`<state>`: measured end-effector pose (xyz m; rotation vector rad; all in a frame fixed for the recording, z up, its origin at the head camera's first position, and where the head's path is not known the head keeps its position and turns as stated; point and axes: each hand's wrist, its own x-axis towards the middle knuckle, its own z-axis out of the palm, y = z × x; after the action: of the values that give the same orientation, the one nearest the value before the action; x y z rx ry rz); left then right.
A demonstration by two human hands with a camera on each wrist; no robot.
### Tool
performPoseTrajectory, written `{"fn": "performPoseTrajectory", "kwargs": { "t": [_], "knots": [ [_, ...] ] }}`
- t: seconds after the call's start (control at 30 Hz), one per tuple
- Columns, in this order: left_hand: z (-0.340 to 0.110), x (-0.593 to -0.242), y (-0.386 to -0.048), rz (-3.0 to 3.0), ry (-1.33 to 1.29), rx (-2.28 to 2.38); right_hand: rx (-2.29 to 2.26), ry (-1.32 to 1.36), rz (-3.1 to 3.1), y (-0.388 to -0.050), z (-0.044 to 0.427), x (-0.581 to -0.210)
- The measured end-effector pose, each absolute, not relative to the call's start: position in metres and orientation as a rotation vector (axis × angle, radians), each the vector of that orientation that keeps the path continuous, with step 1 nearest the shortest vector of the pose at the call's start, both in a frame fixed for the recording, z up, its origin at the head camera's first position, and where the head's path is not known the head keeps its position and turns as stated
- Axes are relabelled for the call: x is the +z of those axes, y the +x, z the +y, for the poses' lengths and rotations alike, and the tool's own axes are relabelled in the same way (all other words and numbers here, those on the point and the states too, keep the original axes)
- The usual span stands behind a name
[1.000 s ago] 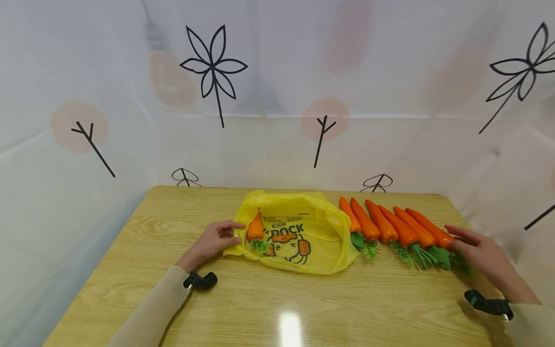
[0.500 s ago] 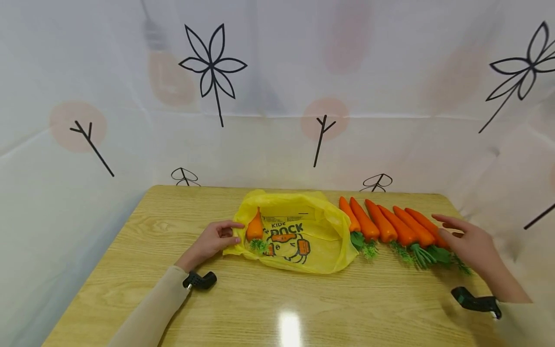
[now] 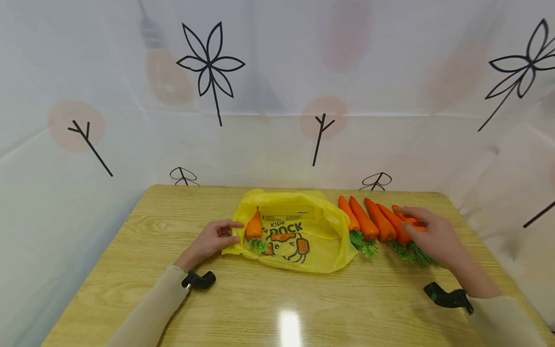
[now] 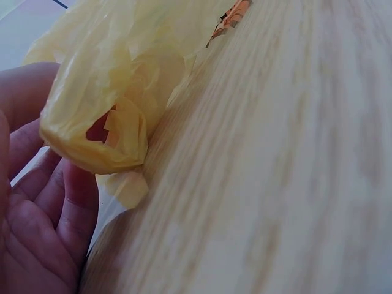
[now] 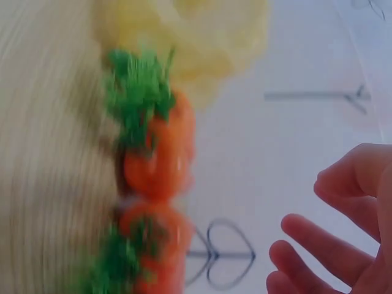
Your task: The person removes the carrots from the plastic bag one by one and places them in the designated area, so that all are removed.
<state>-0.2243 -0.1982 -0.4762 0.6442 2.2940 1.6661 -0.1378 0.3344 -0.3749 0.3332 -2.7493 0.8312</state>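
A yellow plastic bag (image 3: 321, 262) lies on the table with its mouth spread open. My left hand (image 3: 214, 239) grips the left edge of the bag, thumb and fingers at the rim; in the left wrist view the yellow plastic (image 4: 104, 147) lies against the fingers. Inside the bag, at its left side, is one orange carrot (image 3: 254, 228) with a green tuft. To the bag's right, several carrots (image 3: 364, 221) lie in a row, tips away. Above the right-hand carrots hovers my right hand (image 3: 438, 238), fingers loosely bent and holding nothing. It hides the rightmost ones.
The wooden table (image 3: 243, 308) ends at a white fabric backdrop (image 3: 269, 149) with printed plants. The leftmost carrot touches or nearly touches the bag's right side. A black wrist camera (image 3: 446, 296) sits on the right wrist and another (image 3: 199, 279) on the left.
My right hand has moved left from beyond the right end of the carrot row to over its right-hand carrots. The left hand, the bag and the visible carrots stay put.
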Motion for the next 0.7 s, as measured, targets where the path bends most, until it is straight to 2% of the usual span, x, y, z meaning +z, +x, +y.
{"fn": "performPoseTrajectory", "kwargs": {
  "t": [0.3, 0.7],
  "knots": [
    [-0.196, -0.478, -0.226, 2.294, 0.673, 1.668, 0.826, 0.538, -2.677, -0.143, 0.284, -0.379],
    [-0.199, -0.477, -0.223, 2.307, 0.647, 1.640, 1.014, 0.679, -2.667, -0.167, 0.220, -0.390]
  ]
}}
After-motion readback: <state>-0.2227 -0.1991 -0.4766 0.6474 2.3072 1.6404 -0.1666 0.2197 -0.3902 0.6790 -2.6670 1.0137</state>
